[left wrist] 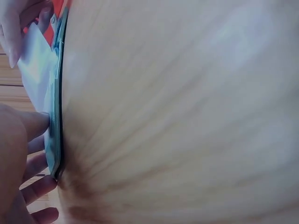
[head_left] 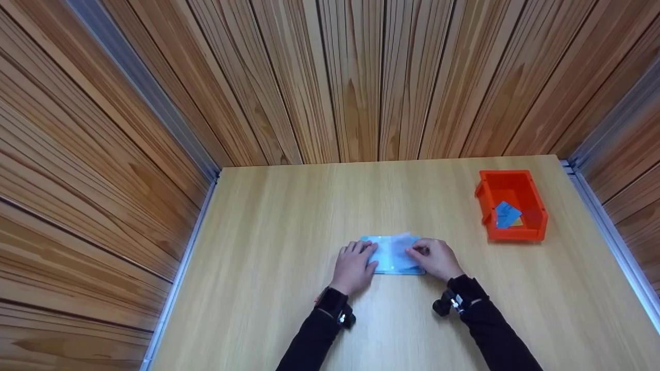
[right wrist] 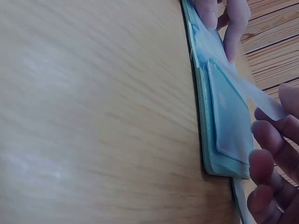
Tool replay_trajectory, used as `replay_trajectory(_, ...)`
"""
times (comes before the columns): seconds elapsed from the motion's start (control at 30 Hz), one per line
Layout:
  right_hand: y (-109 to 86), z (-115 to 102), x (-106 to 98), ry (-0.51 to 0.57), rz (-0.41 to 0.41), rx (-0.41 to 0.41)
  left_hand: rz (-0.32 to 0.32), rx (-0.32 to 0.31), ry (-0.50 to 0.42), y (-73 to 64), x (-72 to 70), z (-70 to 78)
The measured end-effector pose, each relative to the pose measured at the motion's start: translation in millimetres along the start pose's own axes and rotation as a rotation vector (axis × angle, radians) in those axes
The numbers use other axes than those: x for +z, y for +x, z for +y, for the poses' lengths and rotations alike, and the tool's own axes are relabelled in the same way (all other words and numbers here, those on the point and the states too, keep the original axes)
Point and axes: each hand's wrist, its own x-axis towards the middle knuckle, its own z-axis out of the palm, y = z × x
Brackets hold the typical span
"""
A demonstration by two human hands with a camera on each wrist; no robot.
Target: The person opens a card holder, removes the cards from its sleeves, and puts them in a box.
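My right hand (head_left: 437, 259) has its grip pinched on the thin, cloudy sheet (head_left: 402, 252), thumb against finger. My left hand (head_left: 353, 265) is just pressing on the left end of the blue holder (head_left: 382, 259), fingers loose, not clenched. The holder lies flat on the near-middle of the table (head_left: 268, 288), red bin (head_left: 515, 236) well off to the far right.

Biggest worry: the sheet looks flimsy and I've only got a bit of it, so a hard tug could crease it or slip it out. Also, if my left fingers go light, I reckon the whole holder skids right. The raised panel (right wrist: 229, 116) on its right end might snag the sheet too.
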Motion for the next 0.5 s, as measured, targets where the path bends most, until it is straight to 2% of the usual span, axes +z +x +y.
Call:
replay_trajectory(0.3, 2.0, -4.1, -0.9, 0.083, -0.031, 0.065, -0.022, -0.043, -0.146, 4.3, -8.2, -4.1)
replay_trajectory(0.4, 2.9, -10.6, 2.1, 0.133, -0.058, 0.057, 0.001, -0.063, -0.179, 6.0, -12.9, -7.4)
replay_trajectory(0.5, 3.5, -17.2, 8.6, 0.165, -0.109, 0.033, 0.06, -0.086, -0.193, 6.5, -18.4, -9.9)
